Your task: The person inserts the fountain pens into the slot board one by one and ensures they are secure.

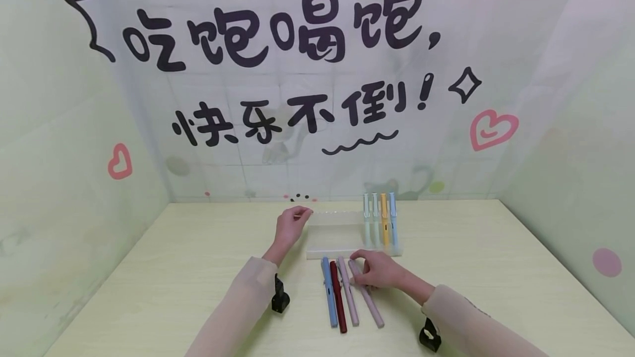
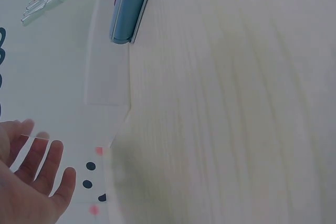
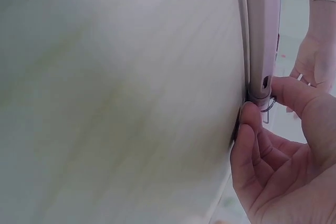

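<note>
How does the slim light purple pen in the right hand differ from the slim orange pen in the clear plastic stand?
Colour: the light purple pen is pale, the orange pen vivid.
Pose: the light purple pen slants in front of the clear plastic stand; the orange pen stands nearly upright in it.
Contact: the right hand pinches the light purple pen; no hand touches the orange pen.
Both are slim.

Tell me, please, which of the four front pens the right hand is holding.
The rightmost lilac pen, pinched by the right hand; in the head view it slants more than the other three.
</note>
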Demonstrator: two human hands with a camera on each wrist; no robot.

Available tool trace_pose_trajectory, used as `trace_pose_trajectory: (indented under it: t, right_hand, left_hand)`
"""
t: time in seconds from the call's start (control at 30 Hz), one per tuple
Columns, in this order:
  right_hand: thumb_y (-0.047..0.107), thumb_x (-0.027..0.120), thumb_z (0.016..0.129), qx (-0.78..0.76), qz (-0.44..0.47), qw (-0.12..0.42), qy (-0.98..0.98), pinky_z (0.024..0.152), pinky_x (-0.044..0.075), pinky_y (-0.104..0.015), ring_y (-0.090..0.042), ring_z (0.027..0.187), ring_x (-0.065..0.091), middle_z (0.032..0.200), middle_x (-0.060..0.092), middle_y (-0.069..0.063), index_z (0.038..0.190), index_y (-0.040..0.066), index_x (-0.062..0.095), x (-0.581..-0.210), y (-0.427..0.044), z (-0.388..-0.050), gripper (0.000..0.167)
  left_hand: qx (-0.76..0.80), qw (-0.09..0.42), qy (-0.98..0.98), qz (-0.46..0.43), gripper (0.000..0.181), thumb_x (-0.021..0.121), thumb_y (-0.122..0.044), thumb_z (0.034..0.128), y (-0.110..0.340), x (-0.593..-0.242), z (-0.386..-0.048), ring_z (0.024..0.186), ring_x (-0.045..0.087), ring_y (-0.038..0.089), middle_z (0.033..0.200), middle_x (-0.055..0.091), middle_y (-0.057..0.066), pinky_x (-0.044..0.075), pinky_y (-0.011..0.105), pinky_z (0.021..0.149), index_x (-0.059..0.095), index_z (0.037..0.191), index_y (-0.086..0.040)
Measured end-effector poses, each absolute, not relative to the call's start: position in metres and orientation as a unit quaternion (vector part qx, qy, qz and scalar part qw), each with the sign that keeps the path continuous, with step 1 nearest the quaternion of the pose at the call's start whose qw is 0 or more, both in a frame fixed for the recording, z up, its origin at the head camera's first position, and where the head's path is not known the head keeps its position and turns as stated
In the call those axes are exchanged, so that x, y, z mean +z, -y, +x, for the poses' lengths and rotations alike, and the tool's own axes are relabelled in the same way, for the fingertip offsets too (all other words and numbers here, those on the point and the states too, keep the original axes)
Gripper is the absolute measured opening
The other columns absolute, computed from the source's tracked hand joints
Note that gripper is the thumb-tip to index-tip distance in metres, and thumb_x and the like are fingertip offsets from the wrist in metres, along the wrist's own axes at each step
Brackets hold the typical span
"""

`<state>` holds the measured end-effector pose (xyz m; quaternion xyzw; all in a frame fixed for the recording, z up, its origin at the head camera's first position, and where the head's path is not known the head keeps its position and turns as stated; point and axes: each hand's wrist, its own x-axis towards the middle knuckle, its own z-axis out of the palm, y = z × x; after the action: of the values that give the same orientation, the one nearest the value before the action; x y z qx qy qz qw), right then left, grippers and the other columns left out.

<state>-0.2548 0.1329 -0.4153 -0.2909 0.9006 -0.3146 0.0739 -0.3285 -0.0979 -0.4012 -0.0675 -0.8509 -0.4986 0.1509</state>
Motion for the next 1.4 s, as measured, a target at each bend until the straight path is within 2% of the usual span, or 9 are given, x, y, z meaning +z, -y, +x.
trace_pose_trajectory:
  t: [0.17,0.6,0.97,1.17,1.4]
  right_hand:
    - [0.019,0.066,0.079,-0.293,-0.301,0.056,-0.906,0.040,0.038,-0.021,-0.005,0.042,0.043,0.051,0.048,0.008,0.103,0.002,0.054,-0.4165,-0.1331,-0.2551,0.032]
    - [0.010,0.064,0.076,-0.308,-0.267,0.028,-0.913,0.040,0.038,-0.021,-0.006,0.047,0.045,0.059,0.050,0.005,0.094,0.000,0.058,-0.4112,-0.1331,-0.2543,0.021]
    - [0.012,0.066,0.077,-0.323,-0.262,0.021,-0.909,0.043,0.040,-0.022,-0.007,0.050,0.046,0.060,0.051,0.006,0.103,0.000,0.057,-0.4134,-0.1351,-0.2601,0.030]
    - [0.015,0.067,0.078,-0.339,-0.270,0.024,-0.901,0.046,0.039,-0.023,-0.008,0.052,0.044,0.061,0.049,0.005,0.108,0.005,0.053,-0.4130,-0.1358,-0.2585,0.035]
    - [0.018,0.066,0.080,-0.352,-0.257,0.002,-0.900,0.042,0.038,-0.022,-0.008,0.048,0.044,0.058,0.050,0.005,0.108,0.009,0.053,-0.4125,-0.1353,-0.2583,0.032]
  left_hand:
    - [-0.497,0.150,0.852,-0.067,0.020,0.056,-0.019,0.0876,0.0976,-0.4021,-0.3291,0.085,0.057,0.021,0.089,0.063,0.007,0.048,0.033,0.071,0.066,0.094,-0.003]
    - [-0.497,0.146,0.853,-0.058,0.020,0.056,-0.020,0.0873,0.0963,-0.3983,-0.3283,0.086,0.057,0.021,0.090,0.064,0.007,0.048,0.032,0.071,0.066,0.094,-0.004]
    - [-0.497,0.149,0.853,-0.059,0.020,0.056,-0.020,0.0874,0.0968,-0.3988,-0.3288,0.086,0.057,0.022,0.090,0.063,0.008,0.047,0.033,0.072,0.066,0.095,-0.003]
    - [-0.494,0.146,0.855,-0.059,0.021,0.056,-0.020,0.0877,0.0967,-0.3994,-0.3293,0.087,0.057,0.021,0.091,0.063,0.008,0.047,0.033,0.073,0.065,0.095,-0.003]
    - [-0.499,0.143,0.853,-0.055,0.021,0.056,-0.021,0.0873,0.0967,-0.3999,-0.3282,0.086,0.057,0.021,0.091,0.063,0.008,0.047,0.033,0.073,0.066,0.095,-0.004]
